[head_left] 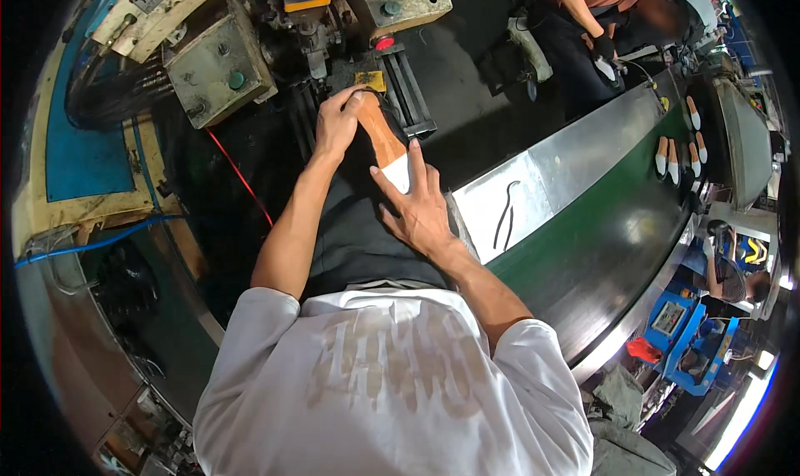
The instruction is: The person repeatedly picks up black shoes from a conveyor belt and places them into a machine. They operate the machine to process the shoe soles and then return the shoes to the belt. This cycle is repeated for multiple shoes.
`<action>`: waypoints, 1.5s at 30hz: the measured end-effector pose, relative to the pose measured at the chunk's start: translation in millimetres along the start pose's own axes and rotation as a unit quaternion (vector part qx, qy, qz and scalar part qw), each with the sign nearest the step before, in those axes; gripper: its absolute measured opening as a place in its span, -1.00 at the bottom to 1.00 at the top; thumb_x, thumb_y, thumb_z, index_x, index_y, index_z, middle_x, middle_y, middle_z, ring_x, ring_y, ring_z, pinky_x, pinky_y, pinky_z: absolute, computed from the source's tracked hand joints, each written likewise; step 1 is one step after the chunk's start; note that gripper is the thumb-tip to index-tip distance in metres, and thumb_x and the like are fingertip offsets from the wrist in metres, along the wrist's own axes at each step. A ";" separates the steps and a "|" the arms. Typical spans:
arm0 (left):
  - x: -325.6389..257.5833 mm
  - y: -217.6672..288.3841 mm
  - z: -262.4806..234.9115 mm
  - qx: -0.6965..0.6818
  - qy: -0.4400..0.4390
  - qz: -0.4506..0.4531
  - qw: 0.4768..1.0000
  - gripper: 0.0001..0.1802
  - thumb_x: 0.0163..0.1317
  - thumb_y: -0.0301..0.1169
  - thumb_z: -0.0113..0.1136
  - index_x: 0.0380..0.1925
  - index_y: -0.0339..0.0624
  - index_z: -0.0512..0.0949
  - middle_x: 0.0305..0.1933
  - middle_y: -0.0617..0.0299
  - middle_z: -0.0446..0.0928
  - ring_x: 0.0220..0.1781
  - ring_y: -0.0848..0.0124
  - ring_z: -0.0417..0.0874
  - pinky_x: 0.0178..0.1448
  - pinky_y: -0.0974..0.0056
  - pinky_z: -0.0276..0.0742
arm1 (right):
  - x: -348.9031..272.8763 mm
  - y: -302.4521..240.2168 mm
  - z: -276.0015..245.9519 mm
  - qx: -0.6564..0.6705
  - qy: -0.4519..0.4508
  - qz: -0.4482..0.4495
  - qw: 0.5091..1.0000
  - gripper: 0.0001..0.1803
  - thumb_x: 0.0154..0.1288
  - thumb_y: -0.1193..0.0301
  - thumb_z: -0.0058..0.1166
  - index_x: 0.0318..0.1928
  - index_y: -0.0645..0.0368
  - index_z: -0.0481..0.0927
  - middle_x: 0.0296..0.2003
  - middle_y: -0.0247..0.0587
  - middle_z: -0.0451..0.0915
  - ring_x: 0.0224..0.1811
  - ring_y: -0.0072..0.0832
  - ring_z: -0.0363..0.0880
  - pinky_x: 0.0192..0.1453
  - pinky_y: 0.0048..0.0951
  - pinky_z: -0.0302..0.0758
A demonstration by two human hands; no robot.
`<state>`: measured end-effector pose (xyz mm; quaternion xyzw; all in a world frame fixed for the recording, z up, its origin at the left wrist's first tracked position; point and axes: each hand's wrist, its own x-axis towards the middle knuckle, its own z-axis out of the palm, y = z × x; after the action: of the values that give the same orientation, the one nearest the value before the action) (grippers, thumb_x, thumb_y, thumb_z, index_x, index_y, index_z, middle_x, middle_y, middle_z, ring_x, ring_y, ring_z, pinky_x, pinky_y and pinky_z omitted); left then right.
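Observation:
An unfinished shoe (382,138), tan along its bottom with a white toe part, lies lengthwise between my hands in front of a machine. Its heel end points away from me and the white end toward me. My left hand (337,126) is closed round the heel end, thumb on the tan surface. At the white end, my right hand (418,207) grips with its fingers spread to either side of the toe. The underside of the shoe is hidden.
A greasy machine (315,51) with a red button (384,42) stands just beyond the shoe. To my right runs a green conveyor belt (596,243) with a metal ledge bearing a thin black hooked tool (507,213). Several similar shoes (673,161) lie farther along it. A co-worker (596,26) sits at far right.

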<state>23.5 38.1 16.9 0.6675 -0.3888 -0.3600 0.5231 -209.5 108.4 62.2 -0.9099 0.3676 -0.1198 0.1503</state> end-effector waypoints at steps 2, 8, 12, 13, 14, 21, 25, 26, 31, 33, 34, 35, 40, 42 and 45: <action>3.5 -9.6 7.2 0.054 0.051 0.032 0.997 -0.65 0.53 -0.34 0.16 0.16 -0.28 0.72 0.10 -0.05 0.77 0.17 0.10 0.77 0.32 0.18 0.57 | 2.4 0.8 3.4 -0.005 -0.003 -0.008 1.000 -0.03 0.12 0.27 0.55 0.56 -0.42 0.44 0.64 0.49 -0.15 0.26 0.31 0.40 0.34 0.07 0.59; -1.1 -13.0 13.2 0.074 0.093 0.064 0.991 -0.67 0.56 -0.30 0.21 0.16 -0.20 0.74 0.15 0.12 0.75 0.17 0.21 0.74 0.32 0.18 0.55 | 3.6 5.7 17.2 0.003 0.005 -0.007 1.000 -0.03 0.10 0.28 0.55 0.55 -0.42 0.45 0.65 0.52 -0.17 0.23 0.27 0.41 0.23 0.06 0.65; 8.3 -24.4 -9.9 -0.305 -0.033 -0.123 0.944 -0.70 0.56 -0.29 0.24 0.15 -0.17 0.70 0.11 0.19 0.71 0.17 0.30 0.70 0.30 0.19 0.53 | 4.6 4.8 18.2 0.004 0.022 -0.024 0.999 -0.05 0.09 0.29 0.55 0.53 -0.42 0.48 0.65 0.51 -0.14 0.22 0.28 0.42 0.20 0.07 0.67; 8.7 -24.3 -12.1 -0.355 -0.035 -0.149 0.922 -0.71 0.56 -0.29 0.25 0.14 -0.16 0.69 0.11 0.20 0.70 0.18 0.32 0.68 0.30 0.20 0.52 | 5.0 3.0 17.1 0.002 0.011 -0.025 1.000 -0.06 0.09 0.30 0.55 0.53 -0.41 0.49 0.64 0.50 -0.13 0.22 0.28 0.42 0.19 0.07 0.67; 8.5 -24.2 -14.3 -0.403 -0.036 -0.175 0.898 -0.72 0.56 -0.29 0.25 0.13 -0.16 0.68 0.10 0.22 0.69 0.18 0.34 0.67 0.30 0.21 0.51 | 5.2 1.6 16.1 0.001 0.001 -0.027 1.000 -0.07 0.09 0.30 0.55 0.52 -0.41 0.50 0.64 0.50 -0.12 0.22 0.28 0.42 0.18 0.08 0.68; 6.5 -8.9 -24.0 -0.184 -0.059 -0.084 0.978 -0.66 0.62 -0.25 0.19 0.16 -0.28 0.63 0.10 0.21 0.66 0.18 0.42 0.62 0.32 0.28 0.50 | 21.8 9.2 -9.0 0.063 -0.001 -0.045 0.997 -0.16 0.13 0.33 0.53 0.47 -0.35 0.57 0.64 0.47 -0.07 0.30 0.29 0.41 0.26 0.09 0.63; 17.6 29.7 -116.1 -0.152 -0.005 -0.069 0.986 -0.56 0.53 -0.28 0.24 0.35 -0.09 0.60 0.28 0.14 0.65 0.30 0.29 0.64 0.37 0.15 0.56 | 55.9 2.4 -52.7 0.092 0.028 -0.073 0.993 -0.20 0.13 0.34 0.53 0.44 -0.29 0.62 0.65 0.43 -0.04 0.37 0.29 0.39 0.35 0.13 0.57; 23.5 51.3 -141.6 -0.074 0.132 0.014 0.988 -0.60 0.54 -0.29 0.21 0.30 -0.12 0.63 0.25 0.10 0.67 0.32 0.24 0.65 0.42 0.13 0.53 | 70.8 -0.1 -65.3 0.093 0.043 -0.081 0.991 -0.19 0.13 0.34 0.53 0.45 -0.32 0.61 0.65 0.42 -0.04 0.38 0.31 0.38 0.32 0.15 0.59; 74.5 87.7 -322.0 0.416 0.493 0.317 0.695 -0.66 0.55 -0.24 0.21 0.13 -0.19 0.73 0.26 -0.10 0.61 0.33 -0.08 0.56 0.42 -0.05 0.46 | 180.1 -16.7 -123.5 0.079 0.114 -0.119 0.983 -0.26 0.18 0.32 0.50 0.43 -0.20 0.65 0.62 0.49 0.03 0.44 0.29 0.38 0.51 0.06 0.41; 104.4 82.3 -365.0 0.491 0.498 0.235 0.675 -0.71 0.49 -0.38 0.29 0.15 -0.10 0.74 0.29 -0.16 0.54 0.34 -0.15 0.48 0.37 -0.13 0.45 | 234.0 -16.9 -127.2 0.049 0.142 -0.133 0.980 -0.24 0.22 0.29 0.48 0.47 -0.22 0.61 0.62 0.48 0.04 0.46 0.35 0.34 0.53 0.11 0.38; 117.9 70.3 -366.9 0.488 0.502 0.231 0.675 -0.71 0.47 -0.42 0.29 0.14 -0.10 0.74 0.26 -0.15 0.54 0.31 -0.16 0.49 0.35 -0.14 0.45 | 259.6 -15.8 -126.5 0.029 0.164 -0.135 0.977 -0.24 0.23 0.28 0.46 0.48 -0.23 0.60 0.62 0.47 0.05 0.46 0.37 0.34 0.54 0.13 0.36; 124.7 58.6 -369.2 0.489 0.508 0.226 0.672 -0.71 0.46 -0.45 0.29 0.14 -0.11 0.74 0.24 -0.15 0.54 0.27 -0.16 0.49 0.33 -0.15 0.45 | 283.9 -16.5 -124.4 0.044 0.167 -0.134 0.976 -0.25 0.24 0.26 0.45 0.47 -0.25 0.60 0.61 0.48 0.06 0.48 0.41 0.31 0.56 0.17 0.34; 145.6 46.5 -365.4 0.493 0.587 0.265 0.585 -0.64 0.31 -0.60 0.26 0.08 -0.13 0.75 0.09 -0.03 0.53 0.12 -0.06 0.51 0.16 -0.12 0.44 | 368.8 -27.0 -107.9 0.062 0.164 -0.118 0.977 -0.29 0.26 0.16 0.41 0.46 -0.23 0.61 0.60 0.55 0.03 0.50 0.48 0.27 0.59 0.22 0.31; 151.4 41.9 -366.8 0.485 0.588 0.284 0.582 -0.57 0.26 -0.61 0.25 0.13 -0.10 0.73 0.07 0.03 0.53 0.12 -0.04 0.51 0.18 -0.09 0.42 | 389.5 -20.6 -91.4 0.032 0.182 -0.134 0.974 -0.26 0.31 0.20 0.39 0.51 -0.25 0.55 0.61 0.56 -0.02 0.47 0.53 0.27 0.57 0.23 0.36; 150.5 38.3 -367.8 0.486 0.578 0.278 0.594 -0.54 0.28 -0.60 0.22 0.18 -0.08 0.70 0.10 0.03 0.52 0.15 -0.05 0.49 0.23 -0.10 0.41 | 407.2 -18.0 -67.9 0.062 0.173 -0.119 0.976 -0.23 0.31 0.22 0.39 0.54 -0.23 0.52 0.63 0.57 -0.08 0.46 0.54 0.28 0.60 0.23 0.30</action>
<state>410.4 51.5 114.5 0.7508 -0.2889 0.5058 0.3114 65.1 -178.9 175.4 -0.9016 0.2687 -0.3148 0.1257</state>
